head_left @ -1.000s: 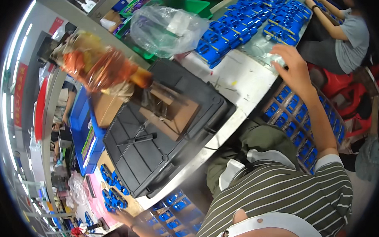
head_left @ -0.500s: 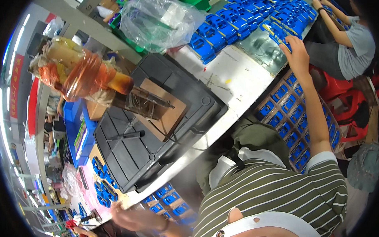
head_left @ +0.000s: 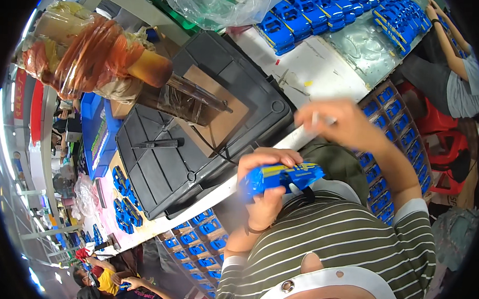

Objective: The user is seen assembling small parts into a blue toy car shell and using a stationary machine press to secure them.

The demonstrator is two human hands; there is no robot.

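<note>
My left hand grips a blue plastic toy car body shell with yellow markings, holding it in front of my chest with fingers along the top and the thumb below. Above and to the right of it, apart from the shell, is my right hand, blurred by motion. Its fingers are drawn together around something small and whitish that I cannot make out. Rows of similar blue car shells lie on the white table at the far right, with another group on a clear plastic sheet.
A black lidded bin bears a brown board, a black pen-like tool and a fixture wrapped in orange tape. Boxes of blue parts stand below the table. A co-worker sits at the far right near red stools.
My left hand has come up from the lower left and now holds a blue car shell. My right hand has drawn back from the shells on the table toward my body.
</note>
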